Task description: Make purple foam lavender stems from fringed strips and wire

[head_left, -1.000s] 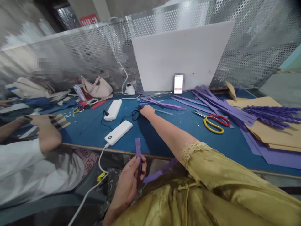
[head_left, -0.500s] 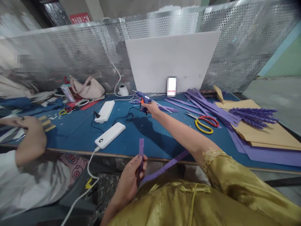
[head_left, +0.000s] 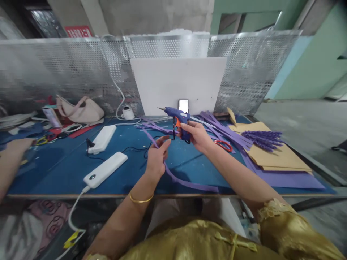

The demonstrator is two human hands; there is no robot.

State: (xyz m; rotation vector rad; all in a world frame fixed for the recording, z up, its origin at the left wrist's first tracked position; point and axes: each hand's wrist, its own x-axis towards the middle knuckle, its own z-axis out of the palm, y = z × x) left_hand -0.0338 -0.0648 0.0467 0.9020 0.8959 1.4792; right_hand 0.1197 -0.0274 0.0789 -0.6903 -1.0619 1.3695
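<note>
My right hand is wrapped round the handle of a blue hot glue gun with an orange trigger. The gun is raised over the table, its nozzle pointing left, and a glue stick sticks out of its back. My left hand pinches a long purple paper strip just below and left of the gun. One end of the strip rises past my fingers; the other curves down to the table's front edge. The gun's black cord hangs close to my left fingertips; I cannot tell whether they touch.
Two white power banks or sockets, a power strip and a power bank, lie left. At right are purple strips, red-handled scissors, brown paper and purple flowers. A phone leans on a white board. A co-worker's arm is far left.
My right hand has lifted the glue gun off the table area and brought it nearer. My left hand has moved up and forward with the purple strip, close to the gun. The view has shifted.
</note>
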